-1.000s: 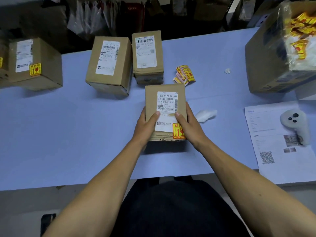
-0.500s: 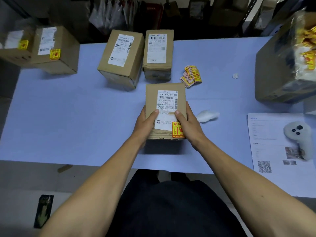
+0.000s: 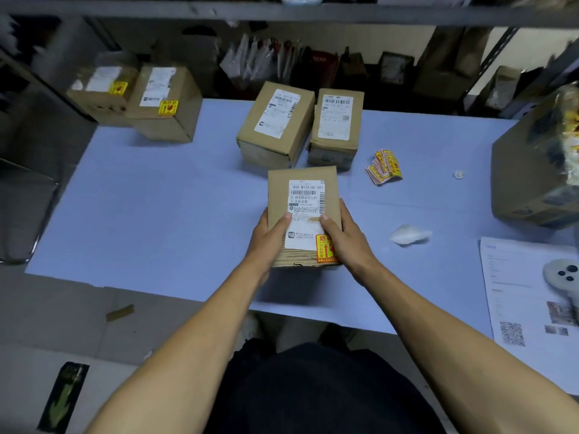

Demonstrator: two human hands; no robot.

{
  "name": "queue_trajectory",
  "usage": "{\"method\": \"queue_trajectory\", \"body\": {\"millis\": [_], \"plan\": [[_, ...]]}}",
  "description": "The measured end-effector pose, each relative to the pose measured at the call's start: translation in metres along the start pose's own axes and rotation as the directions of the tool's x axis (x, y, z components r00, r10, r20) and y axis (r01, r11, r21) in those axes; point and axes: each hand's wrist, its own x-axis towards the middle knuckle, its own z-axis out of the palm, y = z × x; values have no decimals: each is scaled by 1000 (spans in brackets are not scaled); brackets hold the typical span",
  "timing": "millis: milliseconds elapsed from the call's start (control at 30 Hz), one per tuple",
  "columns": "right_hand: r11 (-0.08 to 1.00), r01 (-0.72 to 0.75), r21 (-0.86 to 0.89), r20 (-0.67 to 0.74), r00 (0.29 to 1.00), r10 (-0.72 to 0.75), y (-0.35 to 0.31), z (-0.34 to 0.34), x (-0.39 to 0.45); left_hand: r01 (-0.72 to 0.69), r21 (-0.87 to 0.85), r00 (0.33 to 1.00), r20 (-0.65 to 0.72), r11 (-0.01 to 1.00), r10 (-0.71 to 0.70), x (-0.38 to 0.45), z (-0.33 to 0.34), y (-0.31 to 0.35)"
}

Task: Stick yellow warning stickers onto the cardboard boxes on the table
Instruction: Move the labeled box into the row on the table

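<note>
I have the box [image 3: 303,214] between both hands near the front edge of the worktop [image 3: 156,214], dead centre in front of me. Its long axis runs straight away from me, label up. My left hand [image 3: 268,242] grips the left side with the thumb laid over the top face; my right hand [image 3: 346,242] grips the right side the same way, its thumb on the white label. Both are clamped on this one box, equally near it. A yellow sticker [image 3: 324,249] already sits at the near right corner of the top, partly under my right hand, so I judge this box done and ready to be set aside.

The next move turns on what lies ahead: two bare boxes [image 3: 275,123] stand side by side just beyond the held one, touching or nearly so, long axes also pointing away, each with a white label and no yellow. The sticker pile [image 3: 384,166] lies to the right of them, nearer my right hand, which should fetch from it.

Far left, two finished boxes [image 3: 166,104] each show a yellow sticker. So I count five small boxes: three stickered, two not. A big carton [image 3: 532,170] sits at the right edge, with a wad of backing paper [image 3: 410,234], a printed sheet [image 3: 513,296] and a controller [image 3: 562,277] nearby.
</note>
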Motion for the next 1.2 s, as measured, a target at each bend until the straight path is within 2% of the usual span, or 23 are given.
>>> {"method": "queue_trajectory", "body": {"millis": [367, 533, 833, 1000, 1200], "plan": [[1000, 5, 7, 26, 1000, -5, -51, 150, -5, -1, -43, 1000, 9, 999, 1, -4, -161, 10], [999, 44, 25, 30, 999, -45, -90, 194, 2, -34, -59, 999, -8, 998, 33, 5, -215, 35], [981, 160, 109, 34, 986, -165, -164, 200, 48, -109, 2, 993, -54, 994, 109, 63, -242, 98], [977, 176, 116, 14, 984, -179, -192, 190, 93, -135, 57, 986, -91, 989, 140, 106, -238, 130], [981, 144, 132, 28, 988, -149, -220, 171, 152, -95, 96, 986, -128, 991, 106, 161, -222, 170]]}}
